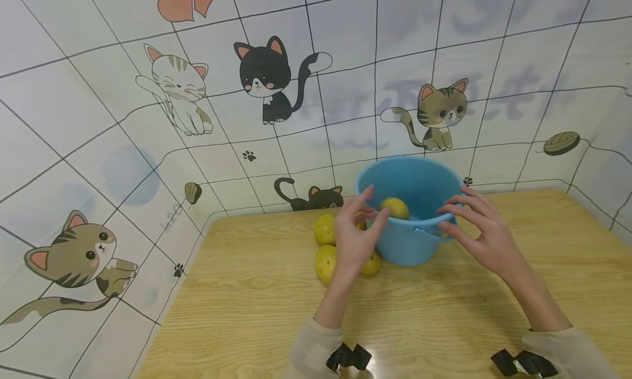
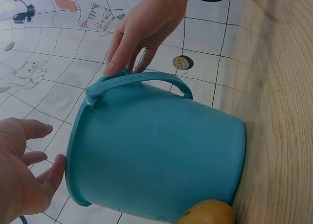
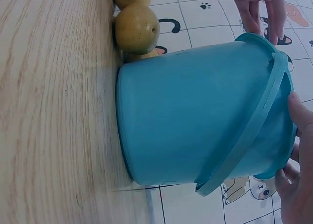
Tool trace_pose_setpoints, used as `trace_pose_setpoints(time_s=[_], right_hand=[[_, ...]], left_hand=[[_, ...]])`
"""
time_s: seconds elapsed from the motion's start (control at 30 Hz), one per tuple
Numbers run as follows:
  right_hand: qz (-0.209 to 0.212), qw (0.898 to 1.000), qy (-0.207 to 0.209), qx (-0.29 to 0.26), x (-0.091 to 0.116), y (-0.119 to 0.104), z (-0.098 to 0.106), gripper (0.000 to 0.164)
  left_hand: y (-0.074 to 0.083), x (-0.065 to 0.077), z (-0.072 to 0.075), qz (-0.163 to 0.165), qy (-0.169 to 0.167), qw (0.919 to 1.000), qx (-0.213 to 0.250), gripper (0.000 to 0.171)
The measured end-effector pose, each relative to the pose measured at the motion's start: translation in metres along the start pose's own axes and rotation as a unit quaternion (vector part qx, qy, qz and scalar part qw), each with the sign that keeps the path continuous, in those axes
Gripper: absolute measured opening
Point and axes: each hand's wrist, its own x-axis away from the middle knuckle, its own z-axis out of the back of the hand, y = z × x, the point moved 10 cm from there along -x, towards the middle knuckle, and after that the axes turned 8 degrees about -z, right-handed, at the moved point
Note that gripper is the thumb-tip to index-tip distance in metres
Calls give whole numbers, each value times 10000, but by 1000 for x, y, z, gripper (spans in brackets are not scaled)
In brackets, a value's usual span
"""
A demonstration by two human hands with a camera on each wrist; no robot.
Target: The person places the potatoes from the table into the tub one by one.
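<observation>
A light blue bucket (image 1: 407, 244) stands upright on the table, its handle (image 3: 244, 141) hanging down at the side. My right hand (image 1: 486, 233) holds the bucket's right rim, fingertips over the edge and thumb outside. At the left rim is my left hand (image 1: 355, 236), fingers apart and loosely bent, with nothing held between them. One of its digits touches the rim in the left wrist view. Inside the bucket, a round yellow fruit (image 1: 395, 208) shows near the front wall. More speckled yellow fruits (image 1: 325, 229) sit left of the bucket, partly behind my left hand; their exact kind is unclear.
The wooden table (image 1: 257, 297) meets a tiled-pattern wall (image 1: 345, 94) with cat drawings behind the bucket. Another wall surface (image 1: 89, 165) borders the table on the left. Small black devices (image 1: 348, 358) are strapped to both sleeves.
</observation>
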Motion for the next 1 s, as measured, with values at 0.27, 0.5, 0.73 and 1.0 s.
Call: trace_pose_setpoints(time_s=[0.27,0.5,0.73,1.0], right_hand=[[-41,10000,-27,65,1,-1,-3,21],[56,10000,-13,11,-3,-4,-5,24],[49,10000,-39,-33,0,-5,-2,22],[-55,10000,-30,32,2,-5,2,20]], left_hand=[[3,3,-2,-128,-31,9999,-81,45],[4,4,3,-93,-31,9999,-42,43],[5,8,9,-68,-154,9994,-307,42],[7,14,12,-157,-343,9977,-558,43]])
